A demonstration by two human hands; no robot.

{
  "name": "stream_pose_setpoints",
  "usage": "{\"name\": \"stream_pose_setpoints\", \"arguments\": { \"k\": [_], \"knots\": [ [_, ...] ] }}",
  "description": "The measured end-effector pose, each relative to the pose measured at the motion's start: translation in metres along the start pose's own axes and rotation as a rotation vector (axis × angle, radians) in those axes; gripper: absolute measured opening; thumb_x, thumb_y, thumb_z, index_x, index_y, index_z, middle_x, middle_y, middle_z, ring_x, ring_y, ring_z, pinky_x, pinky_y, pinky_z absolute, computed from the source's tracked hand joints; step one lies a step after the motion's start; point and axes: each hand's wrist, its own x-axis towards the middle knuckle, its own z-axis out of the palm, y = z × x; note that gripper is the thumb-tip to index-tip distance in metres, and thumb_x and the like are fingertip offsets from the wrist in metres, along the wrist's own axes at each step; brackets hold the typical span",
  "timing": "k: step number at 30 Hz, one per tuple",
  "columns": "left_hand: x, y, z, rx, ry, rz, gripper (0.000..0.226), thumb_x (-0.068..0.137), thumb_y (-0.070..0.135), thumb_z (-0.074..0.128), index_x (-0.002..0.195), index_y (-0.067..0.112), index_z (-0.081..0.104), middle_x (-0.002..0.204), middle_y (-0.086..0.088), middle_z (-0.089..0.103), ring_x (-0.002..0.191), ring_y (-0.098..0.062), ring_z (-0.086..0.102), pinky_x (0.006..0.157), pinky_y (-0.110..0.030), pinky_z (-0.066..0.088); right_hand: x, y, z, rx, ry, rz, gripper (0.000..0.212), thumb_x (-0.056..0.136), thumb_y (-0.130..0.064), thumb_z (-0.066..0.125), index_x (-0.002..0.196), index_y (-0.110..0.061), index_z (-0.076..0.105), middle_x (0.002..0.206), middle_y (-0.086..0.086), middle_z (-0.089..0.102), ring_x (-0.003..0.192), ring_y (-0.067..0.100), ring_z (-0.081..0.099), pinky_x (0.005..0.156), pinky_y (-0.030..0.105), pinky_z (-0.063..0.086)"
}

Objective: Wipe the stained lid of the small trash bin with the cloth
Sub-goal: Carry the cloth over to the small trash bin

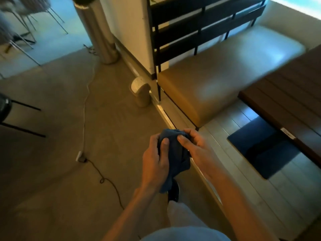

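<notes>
A small beige trash bin (141, 94) stands on the floor beside the bench's left end, its rounded lid (138, 83) speckled with spots. A bunched dark blue cloth (174, 154) hangs in front of me, well short of the bin. My left hand (154, 160) grips the cloth's left side with the thumb on top. My right hand (196, 146) pinches its upper right part. The cloth's lower end dangles between my wrists.
A padded tan bench (217, 79) with a dark slatted back runs to the right of the bin. A dark wooden table (286, 94) is at the right, a dark mat (264, 150) under it. Cables and an adapter (80, 156) lie on the floor at left. A metal cylinder planter (97, 32) stands behind.
</notes>
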Motion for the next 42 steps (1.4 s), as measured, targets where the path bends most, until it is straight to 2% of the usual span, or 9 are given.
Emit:
{"name": "stream_pose_setpoints", "arguments": {
  "k": [6, 11, 16, 27, 30, 37, 42],
  "knots": [
    [0.08, -0.017, -0.021, 0.02, 0.089, -0.031, 0.019, 0.106, 0.047, 0.041, 0.114, 0.036, 0.055, 0.095, 0.012, 0.066, 0.075, -0.012, 0.065, 0.055, -0.02, 0.05, 0.092, -0.021, 0.027, -0.003, -0.051, 0.017, 0.019, 0.097, -0.03, 0.057, 0.116, -0.027, 0.059, 0.11, 0.001, 0.067, 0.102, 0.015, 0.066, 0.087, 0.036, 0.057],
    [0.136, -0.034, -0.047, 0.032, 0.144, -0.064, 0.016, 0.106, 0.044, 0.041, 0.111, 0.036, 0.055, 0.093, 0.015, 0.066, 0.073, -0.009, 0.064, 0.056, -0.014, 0.045, 0.156, -0.033, 0.055, -0.03, -0.109, 0.045, 0.018, 0.097, -0.036, 0.056, 0.114, -0.034, 0.06, 0.107, -0.006, 0.068, 0.102, 0.012, 0.066, 0.089, 0.038, 0.056],
    [0.191, -0.06, -0.077, 0.045, 0.152, -0.088, 0.014, 0.106, 0.044, 0.041, 0.112, 0.041, 0.054, 0.096, 0.018, 0.066, 0.076, -0.007, 0.065, 0.057, -0.012, 0.046, 0.218, -0.039, 0.089, -0.014, -0.135, 0.081, 0.018, 0.097, -0.031, 0.056, 0.114, -0.029, 0.06, 0.104, -0.004, 0.069, 0.101, 0.015, 0.067, 0.087, 0.035, 0.057],
    [0.343, -0.123, -0.179, 0.035, 0.058, -0.137, 0.017, 0.107, 0.043, 0.041, 0.109, 0.031, 0.054, 0.089, 0.015, 0.065, 0.071, -0.011, 0.064, 0.053, -0.016, 0.044, 0.366, -0.059, 0.196, 0.029, -0.053, 0.118, 0.021, 0.098, -0.029, 0.056, 0.118, -0.026, 0.059, 0.109, -0.002, 0.07, 0.103, 0.014, 0.067, 0.086, 0.034, 0.056],
    [0.382, -0.137, -0.212, 0.044, 0.052, -0.117, 0.017, 0.107, 0.045, 0.04, 0.106, 0.032, 0.052, 0.086, 0.014, 0.064, 0.068, -0.011, 0.063, 0.05, -0.019, 0.044, 0.404, -0.067, 0.227, 0.033, -0.061, 0.102, 0.024, 0.095, -0.035, 0.057, 0.118, -0.03, 0.059, 0.107, -0.006, 0.07, 0.102, 0.012, 0.068, 0.08, 0.027, 0.057],
    [0.458, -0.16, -0.261, 0.066, 0.055, -0.078, 0.011, 0.107, 0.044, 0.04, 0.1, 0.042, 0.049, 0.082, 0.018, 0.063, 0.063, -0.006, 0.06, 0.049, -0.011, 0.038, 0.478, -0.085, 0.278, 0.047, -0.073, 0.091, 0.017, 0.094, -0.041, 0.058, 0.11, -0.041, 0.062, 0.108, -0.007, 0.07, 0.102, 0.012, 0.068, 0.077, 0.024, 0.056],
    [0.506, -0.174, -0.273, 0.054, 0.052, -0.096, 0.016, 0.104, 0.051, 0.039, 0.101, 0.041, 0.05, 0.086, 0.016, 0.064, 0.065, -0.008, 0.061, 0.05, -0.016, 0.042, 0.526, -0.095, 0.292, 0.048, -0.067, 0.091, 0.018, 0.088, -0.047, 0.06, 0.106, -0.047, 0.062, 0.106, -0.009, 0.07, 0.101, 0.01, 0.068, 0.077, 0.022, 0.056]
  ]
}}
